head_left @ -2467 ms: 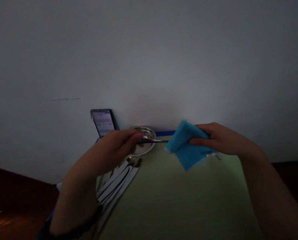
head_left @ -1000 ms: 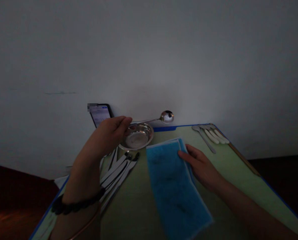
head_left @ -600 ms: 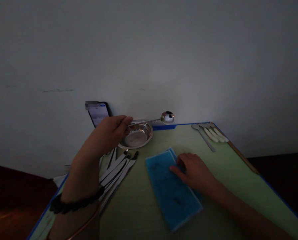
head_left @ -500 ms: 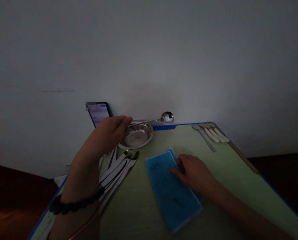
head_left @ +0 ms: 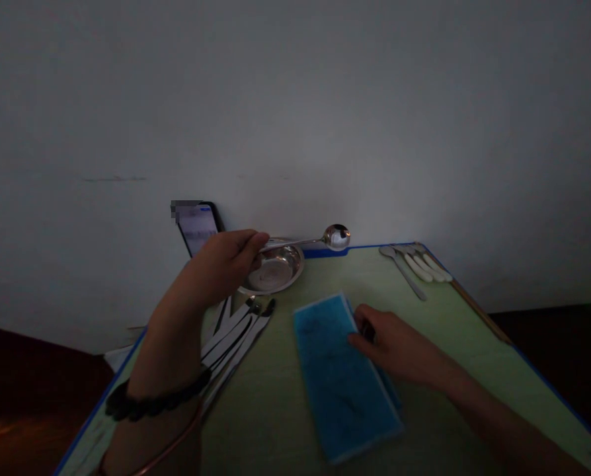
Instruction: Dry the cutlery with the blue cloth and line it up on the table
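Observation:
My left hand (head_left: 221,268) is closed on the handle of a shiny metal spoon (head_left: 336,237), held level above a small steel bowl (head_left: 278,270) at the back of the table. A blue cloth (head_left: 342,373) lies folded flat on the green tabletop (head_left: 275,410). My right hand (head_left: 397,345) rests on the cloth's right edge with its fingers curled against the fabric. A dark bead bracelet circles my left wrist.
Several knives with pale handles (head_left: 233,340) lie in a row under my left arm. Several white-handled spoons (head_left: 417,266) lie at the far right corner. A lit phone (head_left: 199,227) leans on the grey wall. The table has a blue rim; dark floor lies on both sides.
The cloth, earlier held bunched round the spoon, has been laid down and folded flat. My right hand slid to its right edge. The spoon has stayed raised over the bowl.

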{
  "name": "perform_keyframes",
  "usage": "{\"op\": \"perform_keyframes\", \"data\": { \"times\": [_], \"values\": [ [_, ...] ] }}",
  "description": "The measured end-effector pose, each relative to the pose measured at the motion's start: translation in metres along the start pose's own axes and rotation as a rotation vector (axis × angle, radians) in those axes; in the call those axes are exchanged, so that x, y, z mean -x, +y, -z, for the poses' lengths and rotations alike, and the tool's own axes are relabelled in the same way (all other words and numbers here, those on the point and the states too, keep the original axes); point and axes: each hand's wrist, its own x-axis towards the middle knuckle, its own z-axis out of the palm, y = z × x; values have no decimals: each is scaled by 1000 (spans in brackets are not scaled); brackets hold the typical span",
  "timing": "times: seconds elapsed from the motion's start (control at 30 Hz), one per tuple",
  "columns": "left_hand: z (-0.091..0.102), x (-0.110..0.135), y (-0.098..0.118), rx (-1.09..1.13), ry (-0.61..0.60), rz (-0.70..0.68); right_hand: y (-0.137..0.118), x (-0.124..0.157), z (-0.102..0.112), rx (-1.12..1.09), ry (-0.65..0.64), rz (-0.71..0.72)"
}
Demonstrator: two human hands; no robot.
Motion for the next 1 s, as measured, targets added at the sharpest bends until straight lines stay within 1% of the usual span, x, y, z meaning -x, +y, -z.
{"op": "perform_keyframes", "data": {
  "times": [0.1, 0.17, 0.23, 0.3, 0.4, 0.57, 0.67, 0.73, 0.83, 0.9, 0.97, 1.0],
  "values": [
    [1, 0, 2, -13, -5, -8, 7, -7, -4, -32, 54, -19],
    [1, -1, 3, -12, -14, -8, 12, -11, -9, 11, 112, -55],
    [0, -1, 4, -4, -21, -3, 15, -13, -14, 41, 154, -60],
    [-1, -1, 5, 3, -24, -1, 15, -12, -16, 18, 193, -20],
    [-1, -1, 5, -3, -22, -9, 14, -11, -17, -16, 289, 49],
    [-4, -2, 9, -9, -49, -18, 21, -15, -30, 182, 350, -18],
    [-8, -3, 11, 2, -77, -51, 25, -16, -35, 176, 462, 20],
    [-12, -3, 12, -7, -82, -81, 24, -15, -33, 109, 527, 71],
    [-17, -4, 17, -31, -76, -117, 17, -16, -25, -89, 550, 115],
    [-20, -5, 22, -66, -73, -129, 8, -21, -19, -293, 503, 89],
    [-24, -5, 28, -118, -67, -139, -2, -31, -11, -565, 404, 4],
    [-26, -5, 31, -142, -63, -146, -8, -38, -7, -739, 346, -30]
  ]
}}
